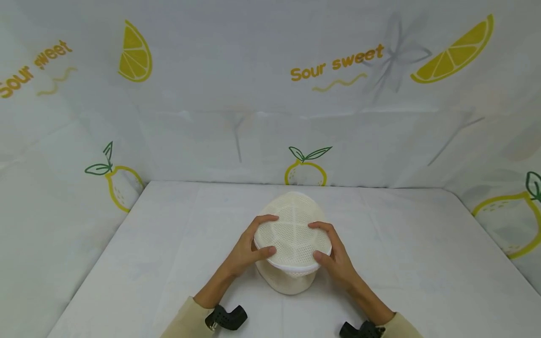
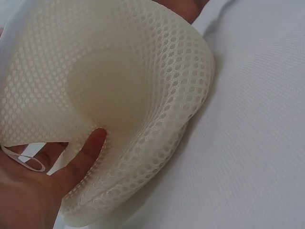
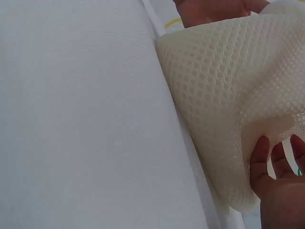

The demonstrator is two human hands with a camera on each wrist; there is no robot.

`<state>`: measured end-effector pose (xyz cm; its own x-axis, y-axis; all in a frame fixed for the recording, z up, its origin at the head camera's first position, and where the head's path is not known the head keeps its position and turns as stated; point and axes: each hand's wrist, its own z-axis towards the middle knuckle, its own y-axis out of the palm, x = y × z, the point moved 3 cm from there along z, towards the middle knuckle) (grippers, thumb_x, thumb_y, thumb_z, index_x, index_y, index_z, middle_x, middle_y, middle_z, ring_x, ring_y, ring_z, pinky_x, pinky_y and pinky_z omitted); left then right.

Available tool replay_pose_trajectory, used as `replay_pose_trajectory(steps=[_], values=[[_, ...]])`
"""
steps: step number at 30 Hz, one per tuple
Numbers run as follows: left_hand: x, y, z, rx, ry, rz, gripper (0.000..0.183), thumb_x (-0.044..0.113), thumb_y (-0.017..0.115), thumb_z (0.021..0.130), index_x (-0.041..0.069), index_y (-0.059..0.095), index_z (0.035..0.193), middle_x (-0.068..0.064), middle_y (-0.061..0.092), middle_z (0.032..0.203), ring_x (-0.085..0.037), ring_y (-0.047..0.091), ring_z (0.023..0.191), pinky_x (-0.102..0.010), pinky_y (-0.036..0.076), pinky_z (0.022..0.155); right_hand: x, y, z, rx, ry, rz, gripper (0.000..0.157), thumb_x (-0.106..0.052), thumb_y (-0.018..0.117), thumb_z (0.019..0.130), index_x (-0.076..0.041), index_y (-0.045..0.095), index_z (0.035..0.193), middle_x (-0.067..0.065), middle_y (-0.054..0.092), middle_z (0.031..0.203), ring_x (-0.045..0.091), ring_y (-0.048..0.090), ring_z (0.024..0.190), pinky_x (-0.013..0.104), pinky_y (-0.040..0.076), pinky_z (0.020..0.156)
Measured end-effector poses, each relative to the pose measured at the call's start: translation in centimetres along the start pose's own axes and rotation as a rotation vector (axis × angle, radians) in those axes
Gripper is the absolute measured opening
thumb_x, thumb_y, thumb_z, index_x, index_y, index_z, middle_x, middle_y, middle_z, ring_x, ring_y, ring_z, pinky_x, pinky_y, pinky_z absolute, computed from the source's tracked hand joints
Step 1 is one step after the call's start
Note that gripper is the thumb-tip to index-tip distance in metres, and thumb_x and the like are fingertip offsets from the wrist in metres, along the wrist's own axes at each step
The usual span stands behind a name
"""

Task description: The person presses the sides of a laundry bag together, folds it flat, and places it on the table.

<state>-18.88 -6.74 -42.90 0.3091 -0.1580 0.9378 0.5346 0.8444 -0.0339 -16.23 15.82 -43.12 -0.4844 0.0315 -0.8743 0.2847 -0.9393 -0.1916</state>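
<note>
Fingers point(image 1: 266, 218) of the left hand point(image 1: 245, 249) and right hand point(image 1: 338, 258) grasp the cream mesh item point(image 1: 293, 234) from opposite sides, each thumb set near its white-bound rim point(image 1: 291, 268) and each index finger farther up the mesh. Item position: midway left to right on the white tabletop point(image 1: 401, 263), with a rounded flap point(image 1: 287, 284) projecting below the rim on the person's side. Lateral room: tabletop extends well outward from both hands to slanting side edges. Forward room: in the head view, the item's top appears just short of the far edge point(image 1: 211, 182), where the patterned backdrop point(image 1: 211, 141) rises. Near side: tabletop continues between the forearms point(image 1: 216, 285)
</note>
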Motion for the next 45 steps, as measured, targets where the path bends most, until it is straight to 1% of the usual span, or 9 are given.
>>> replay_pose_trajectory(steps=[2,5,15,19,25,33,36,39,45], values=[[0.0,0.1,0.0,0.015,-0.02,-0.005,0.062,0.029,0.071,0.086,0.014,0.043,0.138,-0.011,0.029,0.145,-0.029,0.05,0.112,-0.039,0.053,0.08,0.0,0.0,0.0,0.021,-0.007,0.0,0.048,-0.016,0.055,0.09,-0.005,0.04,0.135,0.018,0.039,0.13,0.027,0.052,0.106,0.032,0.046,0.086],[0.1,0.3,0.0,0.019,-0.029,-0.018,0.06,0.02,0.072,0.084,0.013,0.043,0.137,-0.012,0.029,0.145,-0.029,0.052,0.11,-0.04,0.055,0.077,0.1,0.0,0.0,0.042,-0.017,0.012,0.048,-0.008,0.055,0.086,-0.004,0.043,0.132,0.018,0.041,0.129,0.025,0.053,0.106,0.032,0.047,0.086],[0.1,0.8,-0.3,0.042,-0.008,0.014,0.061,0.02,0.073,0.083,0.013,0.044,0.137,-0.013,0.032,0.144,-0.028,0.057,0.106,-0.038,0.055,0.077,0.1,0.4,-0.2,0.084,-0.012,-0.002,0.05,-0.006,0.058,0.083,-0.005,0.044,0.132,0.017,0.045,0.125,0.023,0.056,0.101,0.031,0.049,0.082],[-0.2,0.7,-0.3,0.058,-0.021,0.032,0.061,0.021,0.074,0.082,0.017,0.047,0.136,-0.01,0.035,0.143,-0.028,0.054,0.11,-0.037,0.052,0.083,0.2,0.5,-0.1,0.089,-0.021,-0.009,0.051,-0.005,0.057,0.084,-0.004,0.044,0.133,0.017,0.045,0.124,0.023,0.056,0.1,0.031,0.05,0.081],[-0.7,0.4,-0.4,0.076,-0.033,0.096,0.059,0.018,0.077,0.08,0.017,0.052,0.133,-0.007,0.042,0.14,-0.027,0.049,0.116,-0.036,0.043,0.094,0.3,0.4,-0.2,0.103,-0.008,-0.029,0.049,-0.004,0.056,0.085,-0.007,0.047,0.133,0.014,0.049,0.124,0.022,0.057,0.099,0.03,0.05,0.081],[-0.9,0.0,-0.5,0.063,-0.087,0.057,0.064,0.015,0.079,0.078,0.017,0.053,0.136,-0.01,0.05,0.133,-0.026,0.057,0.106,-0.034,0.049,0.087,0.7,0.1,-0.4,0.095,0.022,-0.024,0.044,-0.002,0.054,0.088,-0.006,0.055,0.132,0.01,0.053,0.132,0.021,0.053,0.111,0.026,0.045,0.09],[-0.9,-0.1,-0.5,0.056,-0.108,0.035,0.065,0.013,0.079,0.078,0.017,0.052,0.137,-0.01,0.048,0.133,-0.027,0.056,0.106,-0.035,0.049,0.086,0.7,0.1,-0.4,0.081,0.042,0.022,0.045,-0.002,0.055,0.088,-0.006,0.054,0.133,0.012,0.051,0.133,0.023,0.055,0.111,0.03,0.049,0.087],[-0.8,-0.1,-0.5,0.054,-0.13,0.028,0.066,0.011,0.079,0.077,0.015,0.052,0.137,-0.011,0.047,0.134,-0.027,0.056,0.107,-0.036,0.049,0.086,0.7,0.1,-0.4,0.071,0.07,0.074,0.042,-0.002,0.056,0.088,-0.004,0.055,0.13,0.015,0.051,0.13,0.025,0.059,0.103,0.036,0.054,0.078],[1.9,0.3,-0.4,0.035,-0.162,0.042,0.065,0.009,0.079,0.077,0.01,0.052,0.136,-0.012,0.045,0.137,-0.026,0.053,0.111,-0.039,0.046,0.09,0.9,0.2,-0.2,0.039,0.115,0.119,0.04,-0.003,0.056,0.09,-0.003,0.054,0.129,0.021,0.049,0.127,0.028,0.064,0.094,0.042,0.056,0.071]])
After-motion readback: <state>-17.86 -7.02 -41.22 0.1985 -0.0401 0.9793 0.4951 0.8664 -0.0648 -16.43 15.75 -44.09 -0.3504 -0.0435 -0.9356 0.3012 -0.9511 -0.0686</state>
